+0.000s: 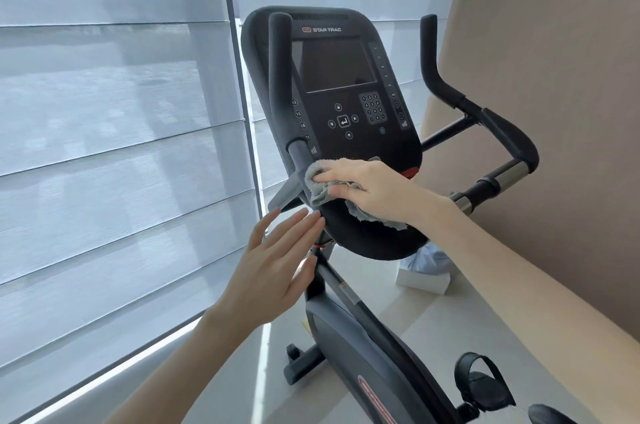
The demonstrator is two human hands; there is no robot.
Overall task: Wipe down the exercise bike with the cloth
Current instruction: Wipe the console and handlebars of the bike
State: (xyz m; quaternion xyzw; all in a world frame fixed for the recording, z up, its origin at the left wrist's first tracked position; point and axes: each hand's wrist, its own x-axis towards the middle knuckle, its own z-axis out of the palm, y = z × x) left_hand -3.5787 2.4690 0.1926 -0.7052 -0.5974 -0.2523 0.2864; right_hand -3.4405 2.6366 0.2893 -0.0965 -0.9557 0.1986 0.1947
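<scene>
- Star Trac exercise bike (349, 340): stands on the floor beside the shaded window. No wiped part can be told from an unwiped one.
- Console (341, 77): now being wiped along its lower left edge.
- Handlebars (485, 119), frame, pedal (481, 382): untouched by either hand; probably still to do.
- Left hand (273, 268): grip wide, fingers straight, holding nothing, fingertips just beside the console's lower left edge.
- Right hand (370, 188): grip flat, fingers nearly straight, pressing the cloth.
- Grey cloth (320, 190): bunched under the right hand against the console's lower edge.
- Progress: judged partial.
</scene>
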